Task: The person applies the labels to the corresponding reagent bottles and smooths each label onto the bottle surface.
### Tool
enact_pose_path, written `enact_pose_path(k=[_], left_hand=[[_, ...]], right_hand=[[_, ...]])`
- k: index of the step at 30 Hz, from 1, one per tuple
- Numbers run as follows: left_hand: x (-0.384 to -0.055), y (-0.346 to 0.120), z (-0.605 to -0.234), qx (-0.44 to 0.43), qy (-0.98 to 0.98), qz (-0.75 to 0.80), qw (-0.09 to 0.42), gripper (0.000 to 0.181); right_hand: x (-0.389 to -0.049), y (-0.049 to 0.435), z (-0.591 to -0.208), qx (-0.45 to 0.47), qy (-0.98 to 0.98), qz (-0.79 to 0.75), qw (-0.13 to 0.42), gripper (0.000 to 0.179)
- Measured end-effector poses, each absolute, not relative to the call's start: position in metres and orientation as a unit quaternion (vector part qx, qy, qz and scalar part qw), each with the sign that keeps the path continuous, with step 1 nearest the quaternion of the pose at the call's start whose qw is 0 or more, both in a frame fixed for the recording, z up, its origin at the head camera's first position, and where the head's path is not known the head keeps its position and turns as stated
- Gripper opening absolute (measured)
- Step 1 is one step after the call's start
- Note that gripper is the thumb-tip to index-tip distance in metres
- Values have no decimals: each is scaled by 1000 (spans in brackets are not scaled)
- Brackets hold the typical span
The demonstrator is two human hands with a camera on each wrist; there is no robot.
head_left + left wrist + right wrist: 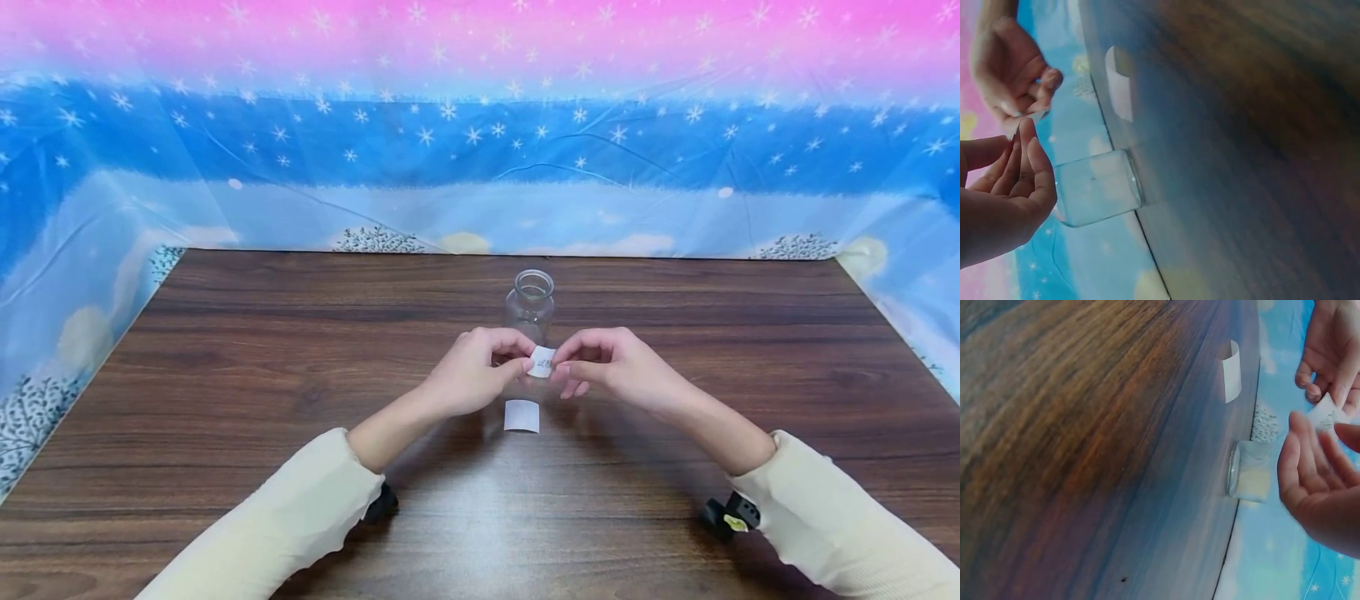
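Note:
A small white label (542,362) with dark handwriting is held up between both hands, in front of a clear glass jar (531,304). The left hand (480,371) pinches its left edge between thumb and fingers. At its right edge, the right hand (611,367) pinches it the same way. The jar stands upright without a lid, its lower part hidden behind the hands and label. Nearer the person, a curled white piece of paper (522,417) lies on the table. In the right wrist view the label (1325,415) shows its writing, too blurred to read.
The brown wood-grain table (262,350) reaches back to a pink and blue snowflake cloth (450,133), which also hangs along both sides. A black wrist device (731,515) sits under the right sleeve, and another (381,504) under the left.

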State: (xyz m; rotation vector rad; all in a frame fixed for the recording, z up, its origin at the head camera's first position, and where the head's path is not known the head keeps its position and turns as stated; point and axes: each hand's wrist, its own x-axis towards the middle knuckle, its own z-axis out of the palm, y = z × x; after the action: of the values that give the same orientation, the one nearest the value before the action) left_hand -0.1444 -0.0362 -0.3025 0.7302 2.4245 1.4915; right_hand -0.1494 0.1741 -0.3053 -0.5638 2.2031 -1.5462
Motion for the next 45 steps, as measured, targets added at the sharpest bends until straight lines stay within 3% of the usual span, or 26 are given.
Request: enact_pose_path(k=[10, 17, 36, 45], left_hand=[[-148, -40, -297, 232, 798, 546, 108, 12], [-156, -41, -303, 202, 844, 493, 59, 14], [-170, -43, -315, 214, 865, 447, 72, 4], [-177, -40, -319, 198, 888, 412, 48, 7]], right_hand=[[-153, 174, -310, -183, 805, -542, 160, 11], [-157, 172, -310, -193, 807, -537, 149, 8], [-172, 167, -316, -188, 820, -510, 180, 7], [-181, 162, -320, -154, 841, -488, 173, 11]])
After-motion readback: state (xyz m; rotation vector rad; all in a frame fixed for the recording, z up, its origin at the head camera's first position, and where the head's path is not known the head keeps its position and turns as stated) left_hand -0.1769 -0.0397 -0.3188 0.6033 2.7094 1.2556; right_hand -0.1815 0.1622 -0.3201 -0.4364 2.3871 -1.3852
